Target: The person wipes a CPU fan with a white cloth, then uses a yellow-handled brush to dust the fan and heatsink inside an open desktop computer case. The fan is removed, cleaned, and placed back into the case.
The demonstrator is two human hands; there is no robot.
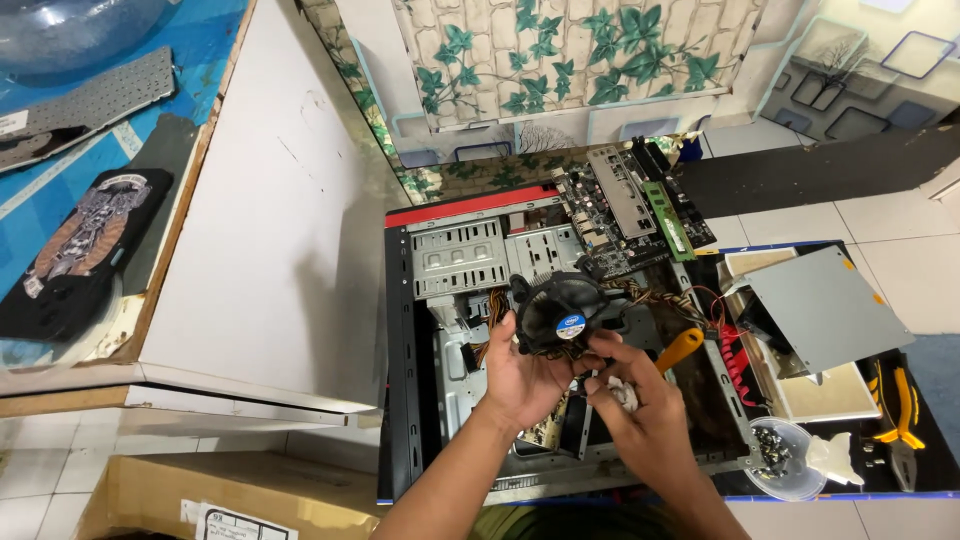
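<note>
My left hand [517,378] holds a black round cooler fan [562,312] with a blue sticker at its hub, lifted above an open computer case [402,400]. My right hand [640,400] is closed on a crumpled white cloth [622,393] pressed to the fan's lower right side. Just right of that hand an orange screwdriver handle [681,347] pokes up. A motherboard [625,212] with a green memory stick leans at the case's far end.
A grey power supply [825,305] with red and black wires lies to the right. A clear cup of screws [778,455] and yellow-handled pliers [900,410] sit at lower right. A white desk panel [260,250] stands left; a cardboard box [230,495] at lower left.
</note>
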